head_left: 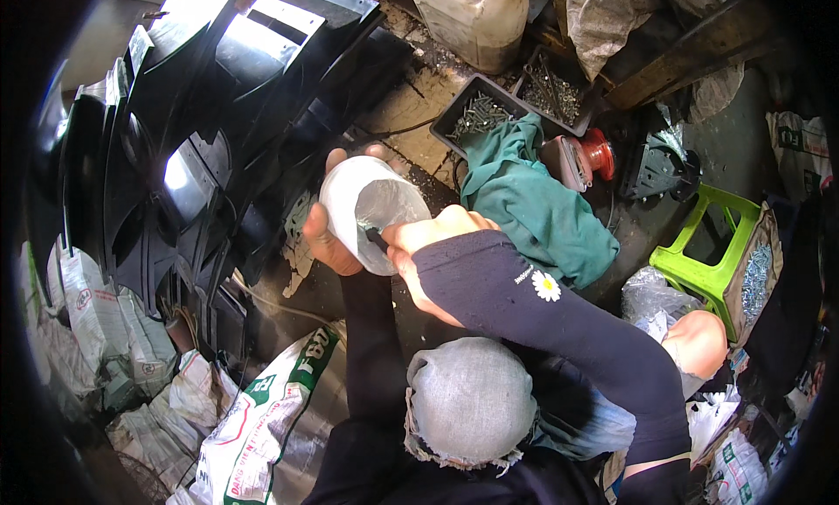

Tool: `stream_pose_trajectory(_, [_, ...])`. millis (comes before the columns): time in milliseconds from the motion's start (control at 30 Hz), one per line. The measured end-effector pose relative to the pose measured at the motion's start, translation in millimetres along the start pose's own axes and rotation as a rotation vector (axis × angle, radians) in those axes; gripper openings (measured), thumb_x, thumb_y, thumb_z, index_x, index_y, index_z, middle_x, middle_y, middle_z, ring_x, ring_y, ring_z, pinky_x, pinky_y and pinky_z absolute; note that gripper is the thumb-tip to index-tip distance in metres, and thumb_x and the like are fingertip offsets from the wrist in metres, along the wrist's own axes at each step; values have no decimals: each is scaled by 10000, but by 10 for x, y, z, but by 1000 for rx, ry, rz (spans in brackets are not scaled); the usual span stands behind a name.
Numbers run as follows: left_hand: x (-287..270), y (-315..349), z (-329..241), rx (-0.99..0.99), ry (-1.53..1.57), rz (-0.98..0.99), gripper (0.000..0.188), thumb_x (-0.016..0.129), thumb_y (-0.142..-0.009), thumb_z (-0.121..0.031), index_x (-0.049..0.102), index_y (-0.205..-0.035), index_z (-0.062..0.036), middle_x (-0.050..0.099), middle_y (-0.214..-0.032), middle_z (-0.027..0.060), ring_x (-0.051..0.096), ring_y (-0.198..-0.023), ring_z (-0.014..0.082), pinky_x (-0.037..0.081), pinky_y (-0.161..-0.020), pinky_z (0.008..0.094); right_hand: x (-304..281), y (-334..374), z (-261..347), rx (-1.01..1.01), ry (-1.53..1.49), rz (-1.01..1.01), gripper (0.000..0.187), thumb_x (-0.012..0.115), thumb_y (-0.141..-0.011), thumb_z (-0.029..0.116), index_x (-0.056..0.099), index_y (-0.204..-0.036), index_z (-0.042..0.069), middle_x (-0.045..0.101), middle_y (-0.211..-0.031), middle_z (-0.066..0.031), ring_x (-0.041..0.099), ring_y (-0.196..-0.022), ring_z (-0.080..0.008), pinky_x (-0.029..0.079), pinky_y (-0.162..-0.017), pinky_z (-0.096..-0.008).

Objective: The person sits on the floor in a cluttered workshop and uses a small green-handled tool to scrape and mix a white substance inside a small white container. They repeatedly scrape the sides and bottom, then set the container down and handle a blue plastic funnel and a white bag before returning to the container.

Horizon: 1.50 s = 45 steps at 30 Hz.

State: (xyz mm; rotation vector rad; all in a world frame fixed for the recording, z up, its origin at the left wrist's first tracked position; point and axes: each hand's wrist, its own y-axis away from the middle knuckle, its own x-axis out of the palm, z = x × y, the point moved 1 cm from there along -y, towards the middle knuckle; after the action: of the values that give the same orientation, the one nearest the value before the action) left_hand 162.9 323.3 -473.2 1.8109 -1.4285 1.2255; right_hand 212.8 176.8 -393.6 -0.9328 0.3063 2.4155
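Observation:
A white, translucent plastic tub is tilted, its round mouth turned toward my right hand. My left hand wraps round it from behind and below, fingers showing at its far rim and thumb side. The fingers of my right hand are pinched at the tub's mouth on a small dark stick-like piece. The far end of that piece goes into the tub, so its kind cannot be made out. Both my forearms wear black sleeves.
Glossy black curved panels are stacked at the left. Trays of bolts and a teal cloth lie ahead. A red spool and a lime-green stool stand right. Printed sacks lie lower left; a jerrycan stands at the back.

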Motion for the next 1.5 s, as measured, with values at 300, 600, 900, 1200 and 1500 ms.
stream_pose_trajectory(300, [-26,41,48,-17,64,-10,609,572,-857,-408,464,-1372,-101,358,-1371,239,441,-1200,408,442,-980,519,-14,100,23,62,-75,-44,181,620,-809,190,634,-965,99,603,-807,-146,608,-722,-297,509,-664,-427])
stream_pose_trajectory(600, [-133,67,40,-30,73,47,625,600,-851,-405,443,-1392,-134,391,-1373,221,405,-1251,421,381,-1033,546,59,47,56,184,-103,2,178,616,-803,195,646,-958,113,628,-811,-141,616,-735,-319,518,-666,-430])
stream_pose_trajectory(900, [-180,58,-33,-87,57,46,617,614,-844,-407,462,-1386,-153,393,-1370,190,398,-1229,405,362,-1044,547,62,-14,-34,101,-108,106,173,572,-848,216,649,-980,135,648,-772,-128,644,-689,-340,526,-655,-454])
stream_pose_trajectory(1200, [-254,119,-12,-88,-165,-62,615,525,-873,-459,435,-1397,-152,413,-1412,188,425,-1258,384,381,-1019,540,139,35,-43,154,147,-89,123,602,-829,239,640,-887,137,612,-652,-151,636,-591,-340,514,-569,-455])
stream_pose_trajectory(1500, [-51,122,-131,-44,-475,-406,685,554,-835,-427,418,-1344,11,533,-1256,217,531,-1153,334,404,-1011,437,-95,97,-317,192,56,-145,196,599,-857,213,607,-1020,103,598,-792,-122,634,-688,-331,510,-608,-434])
